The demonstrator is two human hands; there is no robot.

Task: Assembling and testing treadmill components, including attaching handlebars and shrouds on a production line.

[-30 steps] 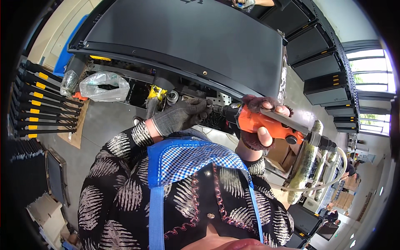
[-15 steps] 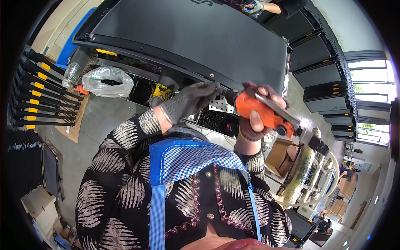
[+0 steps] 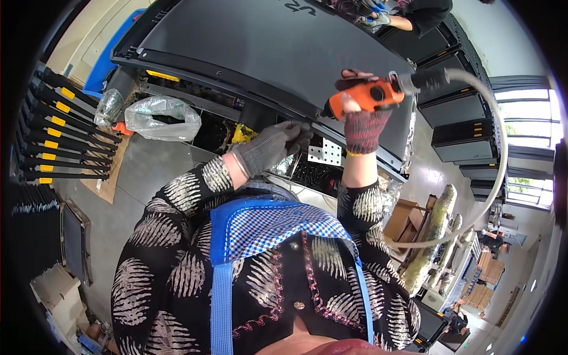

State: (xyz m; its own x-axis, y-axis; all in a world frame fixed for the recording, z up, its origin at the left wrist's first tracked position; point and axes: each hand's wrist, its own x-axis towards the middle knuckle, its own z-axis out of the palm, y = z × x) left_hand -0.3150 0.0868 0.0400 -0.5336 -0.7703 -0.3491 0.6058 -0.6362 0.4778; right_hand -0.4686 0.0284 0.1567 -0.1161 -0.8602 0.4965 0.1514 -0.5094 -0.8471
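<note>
My right hand (image 3: 365, 125), in a dark red knit glove with bare fingertips, grips an orange power screwdriver (image 3: 368, 97). The tool lies nearly level over the front edge of a large dark grey panel (image 3: 248, 41), its dark tip pointing left at the panel's rim. A pale hose runs from its back end. My left hand (image 3: 275, 145), in a grey glove, is just below that rim, left of the tool tip. Its fingers are half curled and slightly apart, with nothing visible in them. Beside it is a white perforated plate (image 3: 324, 152).
Under the panel, bins hold black small parts (image 3: 316, 176). A clear plastic bag (image 3: 163, 118) lies to the left, near black bars with yellow labels (image 3: 56, 121). Another person's gloved hand (image 3: 377, 19) is at the far side. The hose (image 3: 503, 148) loops at right.
My right hand has raised the screwdriver and turned it, bringing its tip to the panel's rim. My left hand has come away from the tip. The far person's hand has shifted right.
</note>
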